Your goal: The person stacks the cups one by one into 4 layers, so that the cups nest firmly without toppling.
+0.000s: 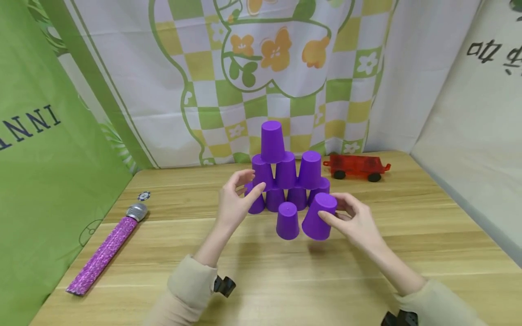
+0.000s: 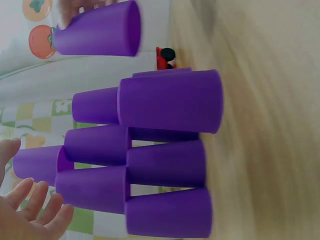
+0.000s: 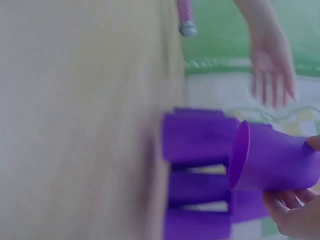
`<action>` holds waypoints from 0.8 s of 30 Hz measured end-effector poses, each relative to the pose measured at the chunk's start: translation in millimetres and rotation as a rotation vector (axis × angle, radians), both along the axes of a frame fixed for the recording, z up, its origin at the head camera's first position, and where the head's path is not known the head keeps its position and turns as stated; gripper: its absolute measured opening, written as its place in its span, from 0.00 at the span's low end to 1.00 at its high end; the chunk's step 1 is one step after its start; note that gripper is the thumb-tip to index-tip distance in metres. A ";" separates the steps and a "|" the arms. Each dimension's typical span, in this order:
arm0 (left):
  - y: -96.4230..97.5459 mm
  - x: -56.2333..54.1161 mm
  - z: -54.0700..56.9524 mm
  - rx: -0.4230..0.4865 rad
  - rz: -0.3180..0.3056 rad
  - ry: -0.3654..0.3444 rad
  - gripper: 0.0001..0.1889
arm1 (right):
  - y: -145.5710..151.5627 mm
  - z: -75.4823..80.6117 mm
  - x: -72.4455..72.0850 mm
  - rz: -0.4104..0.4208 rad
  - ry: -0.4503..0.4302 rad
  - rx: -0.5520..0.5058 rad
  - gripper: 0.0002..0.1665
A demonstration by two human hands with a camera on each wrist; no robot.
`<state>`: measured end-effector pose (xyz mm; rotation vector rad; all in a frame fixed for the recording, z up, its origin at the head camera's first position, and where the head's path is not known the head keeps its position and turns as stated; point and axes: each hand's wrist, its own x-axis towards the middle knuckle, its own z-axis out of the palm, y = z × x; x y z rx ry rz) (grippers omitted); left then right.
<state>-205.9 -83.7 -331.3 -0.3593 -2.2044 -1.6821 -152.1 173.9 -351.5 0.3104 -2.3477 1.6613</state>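
Upside-down purple cups form a stack: a bottom row of several cups (image 1: 275, 201), three middle cups (image 1: 286, 171), and one top cup (image 1: 272, 141) over the left and centre ones. A single cup (image 1: 287, 222) stands mouth down in front. My right hand (image 1: 359, 220) holds another cup (image 1: 320, 219) between thumb and fingers, tilted and raised off the table; the right wrist view shows its open rim. Beside the stack's left side is my left hand (image 1: 237, 198), fingers loosely bent and holding nothing. In the left wrist view its fingers (image 2: 36, 202) are near the upper cups.
A red toy wagon (image 1: 359, 166) stands at the back right of the wooden table (image 1: 261, 290). On the left lie a glittery pink microphone (image 1: 108, 251) and a small round chip (image 1: 144, 196). Printed cloth (image 1: 195, 59) hangs behind the stack.
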 end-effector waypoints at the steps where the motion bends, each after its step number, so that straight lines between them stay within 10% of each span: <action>1: -0.3 0.9 -3.1 -0.004 -0.002 -0.008 0.22 | 4.0 4.5 -2.1 -0.011 0.013 0.010 0.24; 24: 27.6 14.3 -57.1 -0.117 -0.156 -0.128 0.31 | 21.1 96.7 -59.9 -0.185 0.100 0.147 0.30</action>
